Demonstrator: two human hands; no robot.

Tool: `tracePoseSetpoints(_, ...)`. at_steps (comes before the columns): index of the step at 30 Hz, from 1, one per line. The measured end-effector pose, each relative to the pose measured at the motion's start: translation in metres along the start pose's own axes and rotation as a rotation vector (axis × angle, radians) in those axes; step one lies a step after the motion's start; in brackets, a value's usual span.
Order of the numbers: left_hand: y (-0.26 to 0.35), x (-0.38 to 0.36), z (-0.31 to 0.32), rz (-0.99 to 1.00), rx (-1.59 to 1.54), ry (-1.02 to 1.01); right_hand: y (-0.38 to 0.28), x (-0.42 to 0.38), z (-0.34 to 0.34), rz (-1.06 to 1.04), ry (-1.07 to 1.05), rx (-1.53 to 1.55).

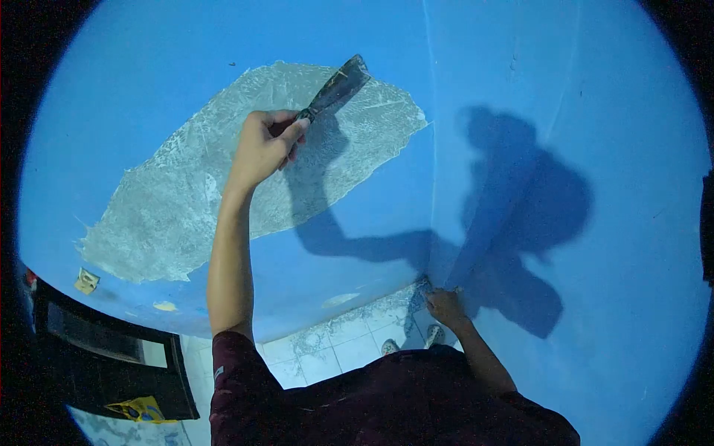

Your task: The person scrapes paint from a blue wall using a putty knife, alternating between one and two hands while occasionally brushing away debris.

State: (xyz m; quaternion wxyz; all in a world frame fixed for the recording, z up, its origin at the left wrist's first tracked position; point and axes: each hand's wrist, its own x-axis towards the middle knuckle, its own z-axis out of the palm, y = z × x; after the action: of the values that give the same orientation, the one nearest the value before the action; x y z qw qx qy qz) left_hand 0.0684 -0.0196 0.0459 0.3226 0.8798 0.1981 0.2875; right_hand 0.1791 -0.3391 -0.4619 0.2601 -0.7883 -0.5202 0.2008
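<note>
My left hand [271, 143] is raised against the wall, its fingers closed around the handle of a putty knife [341, 85]. The blade is dark and smeared, pointing up and to the right. It lies over the upper right of a bare grey patch [186, 178] with a ragged edge, where the blue paint [372, 215] is gone. Down by my right side, my right hand [446, 306] is low near the wall corner with its fingers curled in. Whatever it may hold is too small to tell.
Paint flakes [312, 340] litter the white tiled floor [353, 353] along the wall, near my feet [435, 334]. A dark piece of furniture [111, 349] stands at lower left, with a yellow bag [141, 409] by it. A wall socket [86, 281] sits below the patch. My shadow falls on the right wall [632, 297].
</note>
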Motion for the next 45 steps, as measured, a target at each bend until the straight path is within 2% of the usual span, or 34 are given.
tracePoseSetpoints(2,0.006,0.001,0.005,0.017,-0.003,0.033,-0.014,-0.006,-0.018,0.040,-0.049,-0.118)
tracePoseSetpoints(6,0.013,0.003,0.004,-0.016,0.016,0.037,-0.004,-0.008,-0.013,0.116,-0.093,-0.080)
tracePoseSetpoints(9,0.012,0.006,0.005,-0.002,0.099,-0.029,0.032,-0.012,0.020,0.109,0.004,-0.076)
tracePoseSetpoints(11,0.015,0.004,0.010,0.071,0.096,0.018,0.054,-0.014,0.035,-0.142,0.081,-0.533)
tracePoseSetpoints(12,0.018,0.003,0.011,0.072,0.090,0.016,0.053,-0.016,0.030,-0.137,0.080,-0.537)
tracePoseSetpoints(14,0.021,0.002,0.008,0.007,0.076,0.049,0.033,-0.014,0.009,0.016,0.215,0.009)
tracePoseSetpoints(15,0.021,0.003,0.009,0.003,0.078,0.051,0.012,-0.012,-0.014,0.014,0.211,0.011)
tracePoseSetpoints(17,0.021,0.005,0.011,0.028,0.104,0.006,-0.031,-0.008,-0.061,0.393,-0.148,0.183)
tracePoseSetpoints(18,0.018,0.003,0.015,0.025,0.107,0.011,-0.032,-0.005,-0.059,0.387,-0.150,0.181)
tracePoseSetpoints(20,0.008,-0.006,0.031,0.028,-0.003,0.040,-0.032,-0.002,-0.056,0.144,-0.084,-0.136)
tracePoseSetpoints(21,0.011,-0.016,0.039,-0.038,-0.045,0.022,-0.033,0.003,-0.055,0.141,-0.083,-0.135)
tracePoseSetpoints(23,-0.003,-0.032,0.063,-0.068,-0.113,0.050,-0.044,0.020,-0.056,-0.126,0.202,-0.163)
tracePoseSetpoints(25,-0.008,-0.040,0.082,-0.098,-0.186,0.073,-0.085,0.053,-0.101,-0.259,0.373,-0.002)
tracePoseSetpoints(27,-0.006,-0.046,0.100,-0.151,-0.363,0.117,-0.145,0.088,-0.165,-0.236,0.518,-0.023)
tracePoseSetpoints(30,-0.003,-0.047,0.124,-0.123,-0.481,0.214,-0.204,0.137,-0.250,-0.394,0.828,-0.081)
tracePoseSetpoints(31,0.001,-0.047,0.127,-0.139,-0.461,0.211,-0.216,0.150,-0.269,-0.424,0.912,-0.101)
tracePoseSetpoints(32,0.002,-0.048,0.130,-0.143,-0.459,0.213,-0.227,0.162,-0.283,-0.425,0.909,-0.099)
tracePoseSetpoints(34,0.005,-0.047,0.135,-0.178,-0.515,0.216,-0.242,0.180,-0.302,-0.502,1.100,-0.167)
tracePoseSetpoints(35,0.008,-0.047,0.136,-0.197,-0.565,0.207,-0.243,0.186,-0.307,-0.505,1.102,-0.167)
tracePoseSetpoints(37,0.016,-0.046,0.141,-0.204,-0.556,0.233,-0.245,0.195,-0.312,-0.481,1.106,-0.435)
tracePoseSetpoints(38,0.016,-0.046,0.144,-0.214,-0.545,0.255,-0.245,0.197,-0.310,-0.484,1.103,-0.434)
tracePoseSetpoints(40,0.017,-0.047,0.144,-0.195,-0.524,0.261,-0.250,0.201,-0.307,-0.407,1.182,-0.576)
tracePoseSetpoints(45,0.026,-0.044,0.139,-0.216,-0.512,0.236,-0.258,0.204,-0.316,-0.387,1.194,-0.643)
